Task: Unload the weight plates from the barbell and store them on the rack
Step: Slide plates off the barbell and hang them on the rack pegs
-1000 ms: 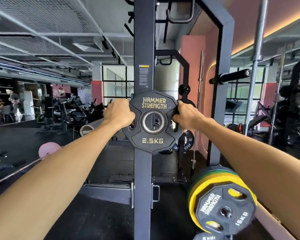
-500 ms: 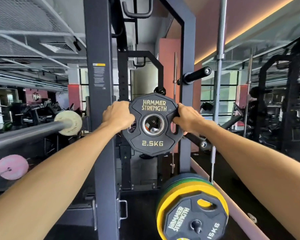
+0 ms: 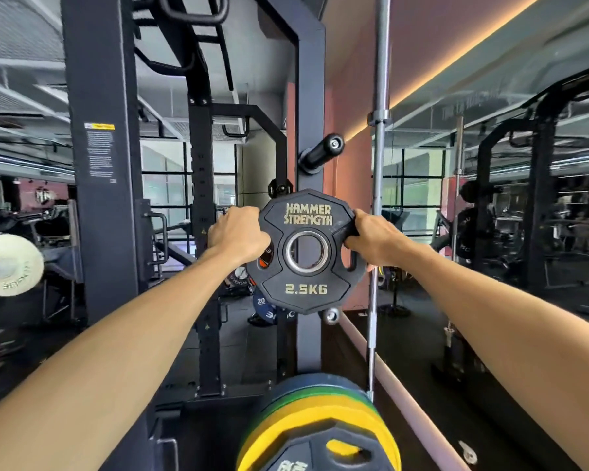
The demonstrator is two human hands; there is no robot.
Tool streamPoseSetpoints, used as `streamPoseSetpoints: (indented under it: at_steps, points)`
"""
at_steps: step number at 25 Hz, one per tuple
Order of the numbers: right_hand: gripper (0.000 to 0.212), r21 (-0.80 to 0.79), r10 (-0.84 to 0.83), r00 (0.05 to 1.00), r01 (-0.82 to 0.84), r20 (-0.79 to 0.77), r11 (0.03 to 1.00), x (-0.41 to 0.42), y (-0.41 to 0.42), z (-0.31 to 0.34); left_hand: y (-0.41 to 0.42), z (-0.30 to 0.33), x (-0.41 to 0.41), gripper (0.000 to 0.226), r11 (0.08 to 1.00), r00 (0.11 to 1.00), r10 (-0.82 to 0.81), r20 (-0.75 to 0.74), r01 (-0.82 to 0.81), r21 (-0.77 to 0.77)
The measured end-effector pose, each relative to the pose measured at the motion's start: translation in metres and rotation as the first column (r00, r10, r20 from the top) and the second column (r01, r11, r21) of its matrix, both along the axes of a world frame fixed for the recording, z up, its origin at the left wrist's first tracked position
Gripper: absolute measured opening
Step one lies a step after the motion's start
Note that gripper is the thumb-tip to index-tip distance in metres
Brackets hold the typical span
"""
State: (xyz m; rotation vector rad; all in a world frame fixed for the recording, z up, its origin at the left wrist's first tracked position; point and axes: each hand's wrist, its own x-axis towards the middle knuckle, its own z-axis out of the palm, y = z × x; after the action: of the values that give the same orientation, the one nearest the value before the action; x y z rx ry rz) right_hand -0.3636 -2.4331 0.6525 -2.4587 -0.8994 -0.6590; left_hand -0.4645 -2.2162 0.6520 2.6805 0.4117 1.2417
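I hold a black 2.5 kg Hammer Strength plate (image 3: 306,287) upright at arm's length in front of the rack's rear post (image 3: 312,96). My left hand (image 3: 237,234) grips its left edge and my right hand (image 3: 371,236) grips its right edge through the grip slot. An empty black storage peg (image 3: 322,153) sticks out of the post just above the plate. Another peg's tip (image 3: 331,315) shows just under the plate's lower rim. The barbell's sleeve end (image 3: 9,265) is at the far left, blurred.
Stored plates (image 3: 320,413), yellow, green and blue with a black one in front, hang low on the rack below my hands. A thick front upright (image 3: 99,164) stands left. A vertical bar (image 3: 380,164) leans by the mirror wall on the right.
The view has swung right and closer to the rack's rear post. The plate in both hands now sits in front of that post, between the two pegs.
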Motion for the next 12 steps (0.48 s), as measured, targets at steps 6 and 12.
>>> streamPoseSetpoints:
  at_steps: [6, 12]
  points:
    - [0.014, -0.010, 0.076, 0.997, -0.076, 0.007, 0.997, 0.052, -0.046, 0.028, -0.051, 0.023, 0.036, 0.012, 0.998, 0.998, 0.055, 0.023, -0.054, -0.013]
    - [0.020, 0.040, 0.090, 0.984, -0.097, 0.153, 0.994, 0.071, -0.056, 0.094, -0.065, 0.090, 0.049, 0.011, 0.998, 0.994, 0.057, 0.096, -0.059, 0.018]
